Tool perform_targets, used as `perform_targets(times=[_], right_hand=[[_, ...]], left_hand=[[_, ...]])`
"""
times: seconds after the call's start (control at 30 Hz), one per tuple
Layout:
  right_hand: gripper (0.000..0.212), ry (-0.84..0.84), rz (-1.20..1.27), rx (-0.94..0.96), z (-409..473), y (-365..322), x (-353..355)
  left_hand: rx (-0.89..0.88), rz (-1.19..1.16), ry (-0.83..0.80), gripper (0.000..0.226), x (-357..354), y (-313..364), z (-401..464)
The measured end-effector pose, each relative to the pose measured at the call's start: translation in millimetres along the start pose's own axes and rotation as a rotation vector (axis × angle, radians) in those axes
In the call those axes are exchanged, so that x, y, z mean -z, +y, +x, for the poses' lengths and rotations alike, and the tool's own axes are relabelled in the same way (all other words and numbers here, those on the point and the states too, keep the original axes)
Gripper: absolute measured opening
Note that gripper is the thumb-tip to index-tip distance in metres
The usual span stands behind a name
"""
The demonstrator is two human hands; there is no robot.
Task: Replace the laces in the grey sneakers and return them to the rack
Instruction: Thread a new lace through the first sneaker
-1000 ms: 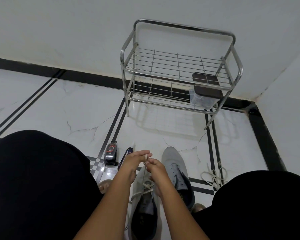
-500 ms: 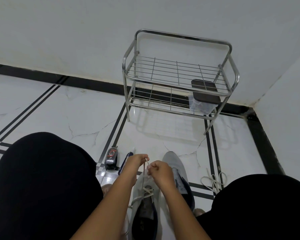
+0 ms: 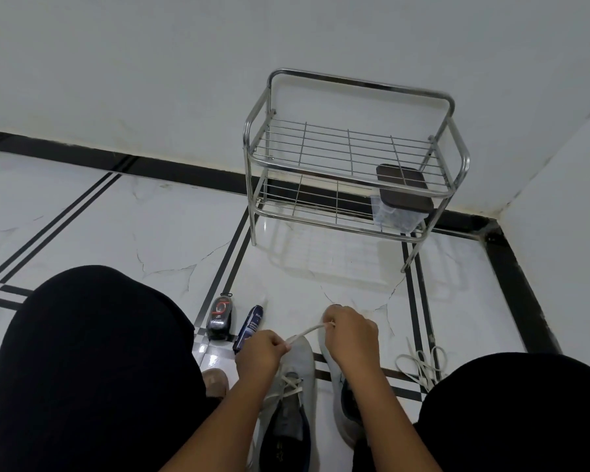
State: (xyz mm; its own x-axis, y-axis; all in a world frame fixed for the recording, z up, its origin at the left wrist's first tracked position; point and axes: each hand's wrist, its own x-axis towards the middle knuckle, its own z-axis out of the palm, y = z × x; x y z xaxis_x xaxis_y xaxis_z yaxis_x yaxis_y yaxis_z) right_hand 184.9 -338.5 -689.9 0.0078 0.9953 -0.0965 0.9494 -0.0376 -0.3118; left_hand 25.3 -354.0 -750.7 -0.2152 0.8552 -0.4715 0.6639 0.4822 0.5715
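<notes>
Lacing under way, not finished. Your left hand (image 3: 261, 352) and right hand (image 3: 349, 332) each pinch the lace (image 3: 307, 332), fingers clamped, pulling it taut above the near sneaker (image 3: 295, 379) on the floor between your knees. Its lower eyelets look crossed already. The second sneaker (image 3: 346, 413) lies just beside it, mostly behind your right forearm; whether it's laced, you can't tell. A loose lace (image 3: 419, 364) lies by your right knee. The rack (image 3: 349, 155) holds no shoes yet.
</notes>
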Motion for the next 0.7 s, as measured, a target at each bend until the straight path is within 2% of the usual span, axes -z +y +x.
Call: perform_targets(times=[0.13, 0.23, 0.33, 0.5, 0.57, 0.63, 0.7], right_hand=[[0.028, 0.037, -0.049, -0.102, 4.8, 12.4, 8.4], [0.027, -0.063, -0.011, -0.127, 10.6, 19.4, 13.3], [0.023, -0.162, 0.176, -0.099, 9.6, 11.6, 2.2], [0.042, -0.376, 0.271, -0.022, 3.2, 2.4, -34.1], [0.035, -0.429, 0.286, -0.03, -0.5, 1.9, -41.5], [0.02, -0.411, 0.278, -0.058, -3.2, 1.8, -43.7], [0.022, -0.356, 0.257, -0.078, -1.5, 2.3, -42.1]], left_hand=[[0.035, 0.162, 0.137, 0.017, 5.9, -2.1, 0.8], [0.054, 0.168, 0.17, 0.017, 7.2, -8.6, 5.4], [-0.106, 0.172, 0.15, 0.012, 1.9, -3.6, 8.2], [-0.41, 0.205, 0.043, 0.009, -0.3, 8.6, 10.5], [-0.435, 0.247, 0.054, 0.011, 2.1, 11.3, 11.3], [-0.425, 0.305, 0.079, 0.012, 2.5, 12.3, 12.3], [-0.388, 0.347, 0.121, 0.012, 2.5, 9.9, 12.9]])
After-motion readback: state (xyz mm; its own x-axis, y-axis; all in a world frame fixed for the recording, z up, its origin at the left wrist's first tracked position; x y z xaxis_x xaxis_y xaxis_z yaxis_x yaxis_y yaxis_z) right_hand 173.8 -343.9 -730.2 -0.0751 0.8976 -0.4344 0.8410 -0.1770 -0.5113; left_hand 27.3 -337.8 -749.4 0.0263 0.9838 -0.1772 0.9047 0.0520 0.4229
